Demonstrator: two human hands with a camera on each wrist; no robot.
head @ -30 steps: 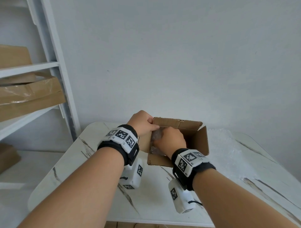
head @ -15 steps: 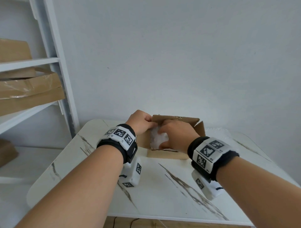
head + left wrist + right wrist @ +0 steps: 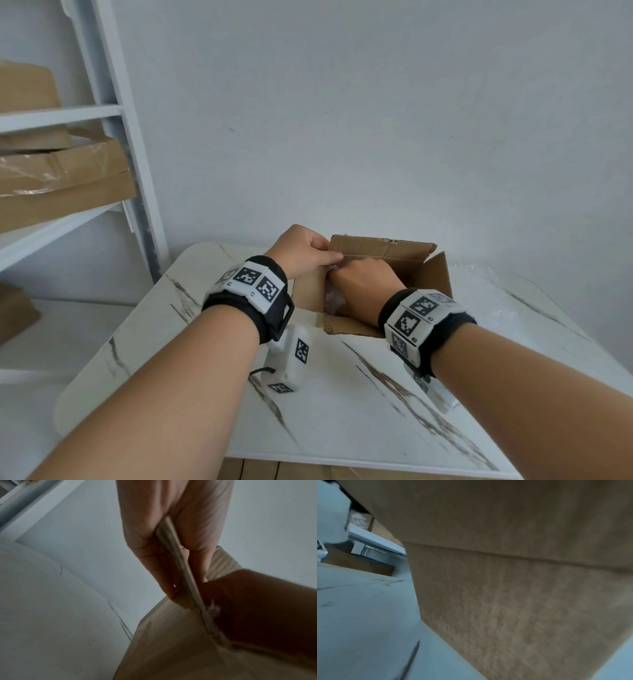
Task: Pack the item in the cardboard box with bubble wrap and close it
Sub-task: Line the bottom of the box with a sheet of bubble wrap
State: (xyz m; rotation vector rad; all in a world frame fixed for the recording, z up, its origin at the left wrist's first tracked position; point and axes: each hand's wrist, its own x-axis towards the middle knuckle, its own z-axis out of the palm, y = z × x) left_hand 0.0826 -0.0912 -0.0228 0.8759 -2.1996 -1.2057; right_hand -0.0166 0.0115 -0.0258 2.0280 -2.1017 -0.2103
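Note:
A brown cardboard box (image 3: 383, 248) stands open on the white marble table (image 3: 342, 411). My left hand (image 3: 327, 255) pinches the top edge of the box's left flap (image 3: 173, 540), thumb on one side and fingers on the other. My right hand (image 3: 364, 284) reaches down into the box, knuckles up, with its fingers hidden inside. Clear bubble wrap (image 3: 333, 298) shows in the box beside that hand, and a bit of it (image 3: 213, 611) sticks out at the flap. The item itself is hidden. The right wrist view shows only the box's outer wall (image 3: 522, 595).
A loose sheet of bubble wrap (image 3: 479, 291) lies on the table right of the box. A white shelf unit (image 3: 113, 144) with cardboard boxes (image 3: 61, 185) stands at the left. A plain wall rises close behind the table.
Half a second ago my right hand was higher, at the box's opening, with bubble wrap in it. It has since sunk deeper into the box. My left hand has kept hold of the flap.

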